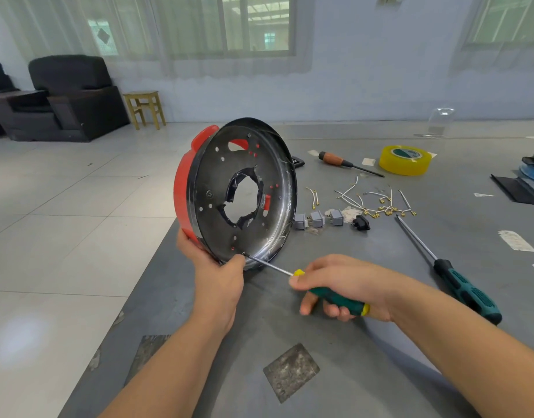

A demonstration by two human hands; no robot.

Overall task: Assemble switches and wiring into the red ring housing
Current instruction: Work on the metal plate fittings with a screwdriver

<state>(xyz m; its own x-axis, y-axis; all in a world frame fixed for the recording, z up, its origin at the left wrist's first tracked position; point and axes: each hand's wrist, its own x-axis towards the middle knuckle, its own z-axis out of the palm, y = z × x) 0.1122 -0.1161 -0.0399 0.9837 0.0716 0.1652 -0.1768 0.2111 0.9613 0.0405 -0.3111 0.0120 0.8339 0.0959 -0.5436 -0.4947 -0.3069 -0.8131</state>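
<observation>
My left fingers (pixel 229 263) grip the ring (pixel 235 191) by its bottom edge; my right hand (pixel 338 285) grips the screwdriver (pixel 335 300). The ring looks stiff and light.

— What is the person wearing on the arms?

— Nothing is covering them; both forearms are showing bare right to the bottom edge, with no sleeve coming into view.

— And the hands?

— The left hand (pixel 219 285) and the right hand (pixel 347 285) are going bare too, with short, plain fingernails showing on the right fingers (pixel 305 306).
</observation>
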